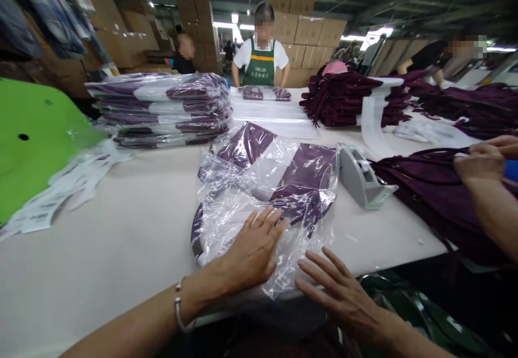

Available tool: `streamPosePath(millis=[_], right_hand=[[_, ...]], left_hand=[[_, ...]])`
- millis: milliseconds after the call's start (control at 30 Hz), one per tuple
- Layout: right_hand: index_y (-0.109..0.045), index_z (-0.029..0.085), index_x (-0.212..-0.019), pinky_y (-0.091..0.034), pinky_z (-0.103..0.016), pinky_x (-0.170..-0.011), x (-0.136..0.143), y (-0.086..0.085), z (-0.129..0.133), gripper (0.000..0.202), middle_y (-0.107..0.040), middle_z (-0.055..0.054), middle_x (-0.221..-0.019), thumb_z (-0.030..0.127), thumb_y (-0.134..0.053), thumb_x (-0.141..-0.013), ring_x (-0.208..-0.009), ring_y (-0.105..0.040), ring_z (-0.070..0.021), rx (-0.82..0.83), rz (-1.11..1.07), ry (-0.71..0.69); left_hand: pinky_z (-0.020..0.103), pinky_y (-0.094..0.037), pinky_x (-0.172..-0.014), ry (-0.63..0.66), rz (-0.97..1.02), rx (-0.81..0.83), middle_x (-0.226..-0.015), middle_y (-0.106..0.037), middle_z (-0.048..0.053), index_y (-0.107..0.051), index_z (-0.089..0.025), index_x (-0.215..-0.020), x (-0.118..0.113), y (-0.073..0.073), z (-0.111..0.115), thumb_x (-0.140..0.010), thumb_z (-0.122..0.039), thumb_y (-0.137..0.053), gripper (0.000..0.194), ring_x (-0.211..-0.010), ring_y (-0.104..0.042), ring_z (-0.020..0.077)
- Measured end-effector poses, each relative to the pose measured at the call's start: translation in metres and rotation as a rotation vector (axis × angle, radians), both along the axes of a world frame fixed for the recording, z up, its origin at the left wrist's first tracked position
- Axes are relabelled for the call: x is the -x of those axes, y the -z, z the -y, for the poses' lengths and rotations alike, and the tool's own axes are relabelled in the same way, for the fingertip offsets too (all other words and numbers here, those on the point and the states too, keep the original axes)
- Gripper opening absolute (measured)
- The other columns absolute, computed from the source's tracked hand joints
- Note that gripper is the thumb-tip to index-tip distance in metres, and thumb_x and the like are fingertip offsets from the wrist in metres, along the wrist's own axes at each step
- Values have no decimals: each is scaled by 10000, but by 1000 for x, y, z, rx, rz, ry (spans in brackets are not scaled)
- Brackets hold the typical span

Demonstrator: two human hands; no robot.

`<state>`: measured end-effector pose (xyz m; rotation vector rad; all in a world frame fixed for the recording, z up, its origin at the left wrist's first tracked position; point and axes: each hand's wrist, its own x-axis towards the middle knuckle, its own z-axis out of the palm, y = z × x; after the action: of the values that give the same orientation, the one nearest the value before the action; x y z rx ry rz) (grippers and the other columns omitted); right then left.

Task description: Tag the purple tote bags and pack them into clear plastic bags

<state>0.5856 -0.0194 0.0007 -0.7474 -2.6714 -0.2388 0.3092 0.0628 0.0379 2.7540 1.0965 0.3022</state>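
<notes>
purple bundle (pixel 311 166) in clear plastic (pixel 229 212), left hand (pixel 257 245) spread on its near end, right hand (pixel 343 292) (also unclenched) beside it

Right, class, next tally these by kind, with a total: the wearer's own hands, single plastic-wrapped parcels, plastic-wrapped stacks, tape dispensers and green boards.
Hands: 2 (left hand, right hand)
Single parcels: 2 (near parcel, far parcel)
Wrapped stack: 1
Tape dispenser: 1
Green board: 1
Total: 7
</notes>
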Motion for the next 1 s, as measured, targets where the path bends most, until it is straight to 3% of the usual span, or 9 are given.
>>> streamPosePath(millis=[100, 200, 333, 567, 800, 1000], right_hand=[[-596, 209, -1346, -232, -508, -1248, 28, -11, -13, 375, -610, -57, -1405, 161, -474, -995, -1429, -412, -248, 45, -60, -172], [-637, 138, -1243, -403, -407, -1170, 45, -25, -16, 292, -709, -89, -1245, 182, -476, -1003, -1292, -568, -215, 150, -110, -322], [-593, 129, -1260, -546, -317, -994, 49, -33, -17, 290, -747, -120, -1136, 214, -475, -1009, -1130, -677, -187, 298, -254, -319], [-542, 185, -1297, -568, -299, -918, 56, -36, -22, 317, -736, -107, -1153, 194, -481, -986, -1064, -703, -176, 446, -327, -289], [-569, 167, -1258, -578, -300, -849, 65, -38, -28, 297, -745, -113, -1104, 207, -431, -999, -986, -719, -182, 446, -324, -300], [-551, 194, -1301, -565, -280, -844, 63, -38, -31, 314, -747, -88, -1084, 206, -456, -1002, -956, -712, -160, 513, -385, -291]], left_hand=[[500, -236, -1226, -17, -26, -36, -1621, -322, 108, -368, -206, -1470, -1, -2, 5, -820, -116, -498, 669, -1519, -223, 278], [478, -263, -1214, 39, -68, -47, -1612, -336, 111, -536, -198, -1299, 7, -6, 12, -820, -107, -524, 487, -1509, -253, 283], [481, -232, -1223, 162, -124, -63, -1584, -392, 82, -624, -215, -1117, 23, -13, 14, -861, -127, -529, 287, -1501, -277, 257], [558, -195, -1215, 27, -137, 53, -1601, -375, 31, -678, -278, -1001, 69, -26, 8, -730, -145, -684, 302, -1513, -244, 313], [582, -202, -1208, -19, -177, 120, -1569, -418, 130, -670, -196, -948, 67, -21, 17, -771, -124, -639, 194, -1497, -277, 344], [585, -170, -1218, -100, -80, 216, -1606, -375, 26, -727, -277, -893, 100, -19, 12, -807, -204, -692, 118, -1520, -219, 320]])
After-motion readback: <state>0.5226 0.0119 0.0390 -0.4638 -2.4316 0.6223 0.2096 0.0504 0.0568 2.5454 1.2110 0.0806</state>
